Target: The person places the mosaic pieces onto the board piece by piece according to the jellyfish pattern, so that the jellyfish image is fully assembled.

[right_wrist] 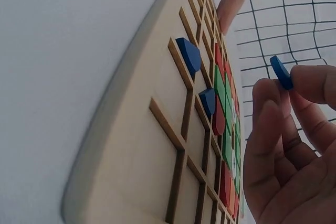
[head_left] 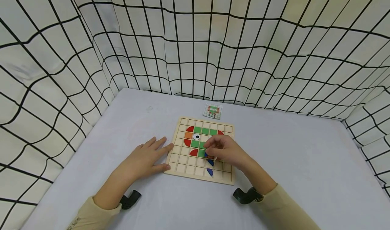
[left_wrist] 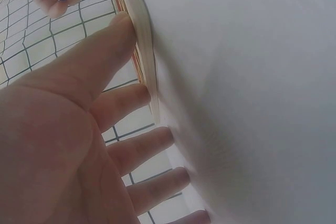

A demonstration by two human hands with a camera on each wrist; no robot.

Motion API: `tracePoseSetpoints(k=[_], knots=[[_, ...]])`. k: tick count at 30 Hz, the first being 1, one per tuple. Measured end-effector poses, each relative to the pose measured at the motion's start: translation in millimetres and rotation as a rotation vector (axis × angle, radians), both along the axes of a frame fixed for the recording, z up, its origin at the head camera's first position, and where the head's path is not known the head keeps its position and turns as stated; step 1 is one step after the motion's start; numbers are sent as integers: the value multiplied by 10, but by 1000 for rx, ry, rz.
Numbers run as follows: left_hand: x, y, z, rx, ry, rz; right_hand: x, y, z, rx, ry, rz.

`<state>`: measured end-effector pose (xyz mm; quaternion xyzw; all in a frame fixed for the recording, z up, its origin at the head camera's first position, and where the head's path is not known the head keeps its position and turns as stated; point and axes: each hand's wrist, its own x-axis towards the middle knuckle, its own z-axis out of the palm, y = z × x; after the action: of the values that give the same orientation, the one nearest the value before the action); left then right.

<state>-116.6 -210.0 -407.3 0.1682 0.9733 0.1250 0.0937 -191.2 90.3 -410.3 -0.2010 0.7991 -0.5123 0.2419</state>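
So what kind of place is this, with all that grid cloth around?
Probably a small recording booth, not a home: white cloth with a black grid walls in a plain pale table, which carries just a wooden puzzle board and a picture card.

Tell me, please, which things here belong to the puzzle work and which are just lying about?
In the work:
wooden grid board
blue piece pinched by right hand
left hand steadying the board
placed coloured pieces
pattern card

Lying about:
grid-patterned cloth walls
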Motion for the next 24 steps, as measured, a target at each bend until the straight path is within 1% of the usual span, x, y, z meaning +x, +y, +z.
tracePoseSetpoints(k=[6, 10, 12, 16, 19, 24], knots=[[-3, 6, 8, -4, 2, 0, 5, -74, -66, 117, 95, 38], [-2, 7, 16, -5, 0, -1, 13, -130, -63, 192, 188, 97], [-2, 9, 23, -4, -2, -2, 19, -154, -55, 224, 220, 122], [-6, 14, 26, -4, -2, -2, 41, -195, -49, 297, 246, 142], [-6, 15, 22, -4, 1, -2, 62, -221, -39, 332, 258, 145], [-3, 11, 14, -3, -1, 0, 84, -251, -18, 356, 285, 135]])
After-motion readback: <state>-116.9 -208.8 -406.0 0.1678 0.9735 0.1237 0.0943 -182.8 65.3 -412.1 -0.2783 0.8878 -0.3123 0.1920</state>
